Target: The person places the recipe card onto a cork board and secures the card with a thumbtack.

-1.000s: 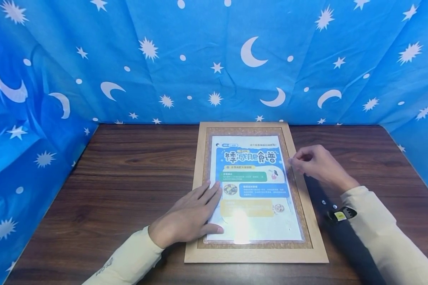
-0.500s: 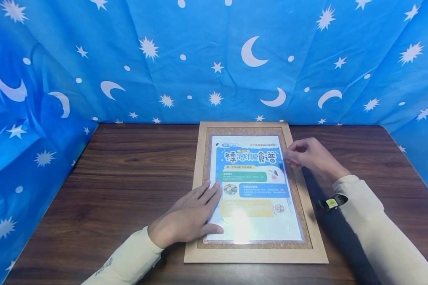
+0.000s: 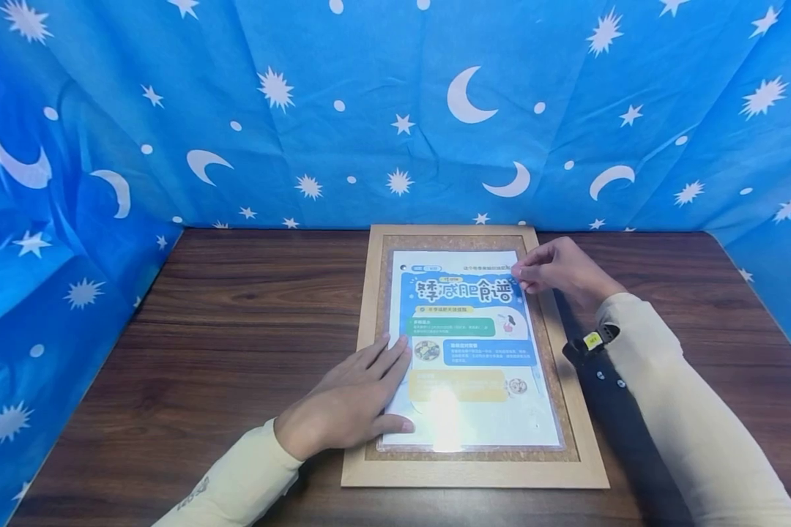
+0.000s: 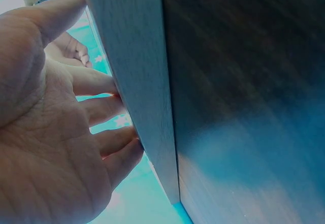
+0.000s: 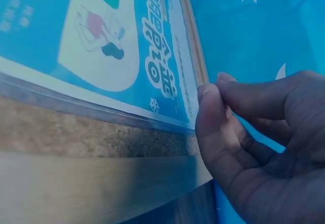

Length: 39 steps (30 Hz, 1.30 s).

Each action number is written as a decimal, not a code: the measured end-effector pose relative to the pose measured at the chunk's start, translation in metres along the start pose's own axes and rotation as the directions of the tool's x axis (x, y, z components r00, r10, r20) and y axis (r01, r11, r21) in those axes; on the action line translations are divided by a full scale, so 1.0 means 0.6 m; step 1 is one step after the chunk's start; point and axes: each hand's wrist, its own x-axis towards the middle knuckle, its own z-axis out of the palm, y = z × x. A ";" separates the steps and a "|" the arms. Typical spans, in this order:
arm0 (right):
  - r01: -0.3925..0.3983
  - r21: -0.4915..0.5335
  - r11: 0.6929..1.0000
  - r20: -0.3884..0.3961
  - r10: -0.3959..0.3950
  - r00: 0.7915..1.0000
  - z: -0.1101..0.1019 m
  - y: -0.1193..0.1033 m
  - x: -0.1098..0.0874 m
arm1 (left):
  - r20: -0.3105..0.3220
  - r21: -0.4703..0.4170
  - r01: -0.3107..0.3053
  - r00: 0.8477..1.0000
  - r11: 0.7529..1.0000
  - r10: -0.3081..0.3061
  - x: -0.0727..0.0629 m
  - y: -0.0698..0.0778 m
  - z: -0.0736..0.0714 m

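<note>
A printed sheet in a clear sleeve lies on a wood-framed cork board. My left hand rests on the sheet's left edge, fingers straight and thumb spread; the left wrist view shows its palm beside the frame's edge. At the sheet's top right corner, my right hand has thumb and index fingertips pressed together, pinching a tiny thing almost fully hidden, seemingly a thumbtack. A round silver thumbtack head shows at the sheet's top left corner.
Two small silver tacks lie on the dark wood table right of the board, near the right forearm. A blue cloth with white moons and stars hangs behind and at both sides. Glare covers the sheet's lower middle.
My right hand has moved up and left, from beside the board's right rim to the sheet's top right corner. The left hand, sheet and board have stayed put.
</note>
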 end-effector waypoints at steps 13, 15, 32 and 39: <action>-0.093 0.053 0.994 -0.046 0.095 0.994 0.005 -0.005 0.042 | 0.003 0.005 -0.004 1.000 1.000 0.004 -0.001 0.002 -0.003; -0.109 0.054 0.993 -0.053 0.112 0.992 0.008 -0.008 0.048 | 0.002 0.006 -0.004 1.000 1.000 0.004 0.000 0.002 -0.004; -0.161 0.033 0.986 -0.073 0.163 0.984 0.017 -0.012 0.069 | 0.003 0.018 -0.006 1.000 1.000 0.006 0.001 0.002 -0.001; -0.139 0.001 0.990 -0.072 0.138 0.988 0.018 -0.013 0.072 | -0.001 0.016 -0.008 1.000 1.000 0.008 0.001 0.003 -0.002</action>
